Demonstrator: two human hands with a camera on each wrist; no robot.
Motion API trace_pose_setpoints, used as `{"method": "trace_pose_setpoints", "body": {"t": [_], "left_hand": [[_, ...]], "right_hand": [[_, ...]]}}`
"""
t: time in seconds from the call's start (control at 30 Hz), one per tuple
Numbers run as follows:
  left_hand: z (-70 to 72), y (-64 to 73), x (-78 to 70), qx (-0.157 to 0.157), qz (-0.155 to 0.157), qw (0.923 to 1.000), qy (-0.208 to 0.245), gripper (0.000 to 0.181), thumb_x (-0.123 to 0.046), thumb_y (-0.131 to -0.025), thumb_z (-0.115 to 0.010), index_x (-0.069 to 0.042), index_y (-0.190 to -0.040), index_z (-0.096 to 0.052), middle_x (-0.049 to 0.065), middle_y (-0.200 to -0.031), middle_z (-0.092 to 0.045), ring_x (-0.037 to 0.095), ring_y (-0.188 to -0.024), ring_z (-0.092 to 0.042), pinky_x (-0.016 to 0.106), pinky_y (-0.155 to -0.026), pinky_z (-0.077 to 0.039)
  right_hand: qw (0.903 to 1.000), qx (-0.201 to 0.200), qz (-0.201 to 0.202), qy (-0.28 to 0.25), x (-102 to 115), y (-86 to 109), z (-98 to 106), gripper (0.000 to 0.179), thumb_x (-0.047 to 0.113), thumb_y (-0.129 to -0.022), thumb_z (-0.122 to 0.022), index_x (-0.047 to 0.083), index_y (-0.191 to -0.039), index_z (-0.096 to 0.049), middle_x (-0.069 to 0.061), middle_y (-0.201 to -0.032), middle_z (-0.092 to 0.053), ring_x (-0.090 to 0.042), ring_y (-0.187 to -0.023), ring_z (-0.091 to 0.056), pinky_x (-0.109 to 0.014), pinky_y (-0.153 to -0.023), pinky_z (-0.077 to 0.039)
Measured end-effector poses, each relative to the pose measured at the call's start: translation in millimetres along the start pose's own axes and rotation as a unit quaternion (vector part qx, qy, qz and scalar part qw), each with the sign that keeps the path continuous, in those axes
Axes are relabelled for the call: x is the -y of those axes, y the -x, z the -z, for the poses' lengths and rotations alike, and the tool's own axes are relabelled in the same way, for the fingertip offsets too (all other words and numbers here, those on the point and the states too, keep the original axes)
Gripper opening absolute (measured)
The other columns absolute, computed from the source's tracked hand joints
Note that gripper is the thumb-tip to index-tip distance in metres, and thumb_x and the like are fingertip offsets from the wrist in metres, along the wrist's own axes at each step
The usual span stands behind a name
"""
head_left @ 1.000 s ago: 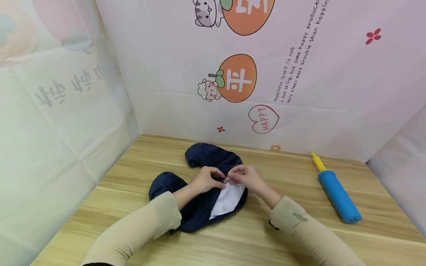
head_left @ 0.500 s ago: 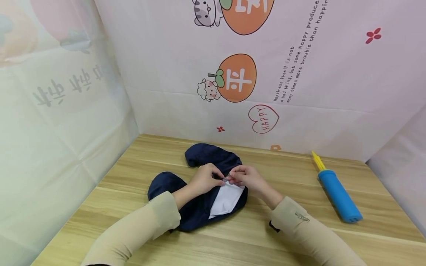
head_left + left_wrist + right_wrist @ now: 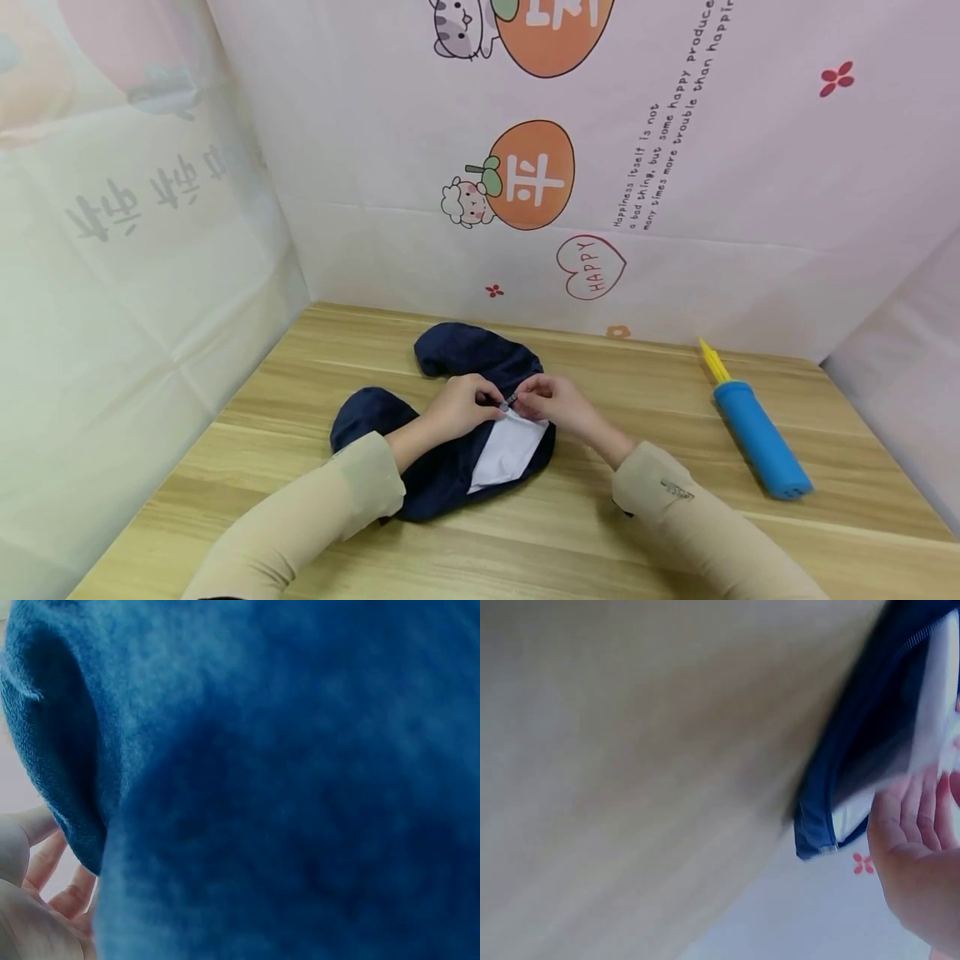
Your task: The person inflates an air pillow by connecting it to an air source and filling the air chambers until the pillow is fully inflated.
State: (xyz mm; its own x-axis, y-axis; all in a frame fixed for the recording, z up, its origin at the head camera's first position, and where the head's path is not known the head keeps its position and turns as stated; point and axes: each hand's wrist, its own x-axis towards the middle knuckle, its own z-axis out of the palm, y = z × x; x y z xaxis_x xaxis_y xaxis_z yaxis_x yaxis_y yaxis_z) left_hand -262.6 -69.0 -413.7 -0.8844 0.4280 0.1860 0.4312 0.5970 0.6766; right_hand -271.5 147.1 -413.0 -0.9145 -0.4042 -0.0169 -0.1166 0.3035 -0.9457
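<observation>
A navy U-shaped neck pillow (image 3: pixel 431 496) lies on the table, its zipped cover open and a white inner bladder (image 3: pixel 506 457) showing through. At the bladder's upper edge, a small clear valve (image 3: pixel 512 400) sits between my two hands. My left hand (image 3: pixel 452 408) pinches it with thumb and forefinger from the left. From the right, the fingertips of my right hand (image 3: pixel 558 405) pinch its other side. Blue plush fabric (image 3: pixel 300 750) fills most of the left wrist view. The zipper (image 3: pixel 924 636) along the cover's opening shows in the right wrist view.
A blue hand pump (image 3: pixel 761 437) with a yellow nozzle (image 3: pixel 713 362) lies at the right of the wooden table (image 3: pixel 300 392). Behind stands a printed white backdrop (image 3: pixel 375 150), with light sheets at both sides.
Both hands stay close together at the valve; the right fingers shift slightly on it and more of the clear piece shows between the hands. Pillow and pump stay put; the head view drifts slightly.
</observation>
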Motion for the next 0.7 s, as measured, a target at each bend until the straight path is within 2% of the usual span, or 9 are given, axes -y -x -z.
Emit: {"method": "trace_pose_setpoints", "body": {"t": [0.23,0.4,0.53,0.7], "left_hand": [[1.5,-2.5,-0.3,0.009,0.000,0.9999,0.005,0.009,-0.011,-0.087,-0.082,-0.010,-0.096,-0.080,0.002,-0.099,-0.071,0.014,-0.086,-0.064,0.029,-0.077,-0.053],[1.7,-4.2,1.3,0.010,0.000,0.9999,0.004,0.010,-0.012,-0.086,-0.083,-0.010,-0.095,-0.080,0.000,-0.093,-0.070,0.007,-0.078,-0.060,0.025,-0.073,-0.051],[2.0,-4.4,4.3,0.009,0.006,0.9999,0.009,0.009,-0.012,-0.086,-0.083,-0.010,-0.095,-0.080,0.000,-0.092,-0.070,0.005,-0.076,-0.058,0.025,-0.072,-0.050],[2.9,-4.9,6.3,0.006,0.017,0.9997,0.018,0.010,-0.011,-0.087,-0.083,-0.009,-0.096,-0.080,0.000,-0.093,-0.070,0.006,-0.076,-0.058,0.025,-0.072,-0.050]], "right_hand": [[0.9942,0.030,0.049,0.091,12,5.2,20,0.025,0.006,-0.103,-0.058,-0.013,-0.118,-0.064,-0.024,-0.107,-0.072,-0.031,-0.088,-0.070,-0.039,-0.077,-0.057],[0.9938,0.013,0.050,0.099,19,14.5,38,0.029,0.006,-0.103,-0.058,-0.014,-0.124,-0.062,-0.027,-0.114,-0.070,-0.037,-0.093,-0.069,-0.052,-0.082,-0.056],[0.9931,-0.014,0.049,0.105,22,24.3,56,0.029,0.008,-0.104,-0.058,-0.012,-0.125,-0.062,-0.028,-0.114,-0.069,-0.036,-0.095,-0.070,-0.049,-0.082,-0.058],[0.9904,-0.041,0.044,0.124,26,39.7,82,0.030,0.010,-0.106,-0.057,-0.010,-0.127,-0.061,-0.026,-0.115,-0.069,-0.033,-0.097,-0.071,-0.036,-0.079,-0.059]]}}
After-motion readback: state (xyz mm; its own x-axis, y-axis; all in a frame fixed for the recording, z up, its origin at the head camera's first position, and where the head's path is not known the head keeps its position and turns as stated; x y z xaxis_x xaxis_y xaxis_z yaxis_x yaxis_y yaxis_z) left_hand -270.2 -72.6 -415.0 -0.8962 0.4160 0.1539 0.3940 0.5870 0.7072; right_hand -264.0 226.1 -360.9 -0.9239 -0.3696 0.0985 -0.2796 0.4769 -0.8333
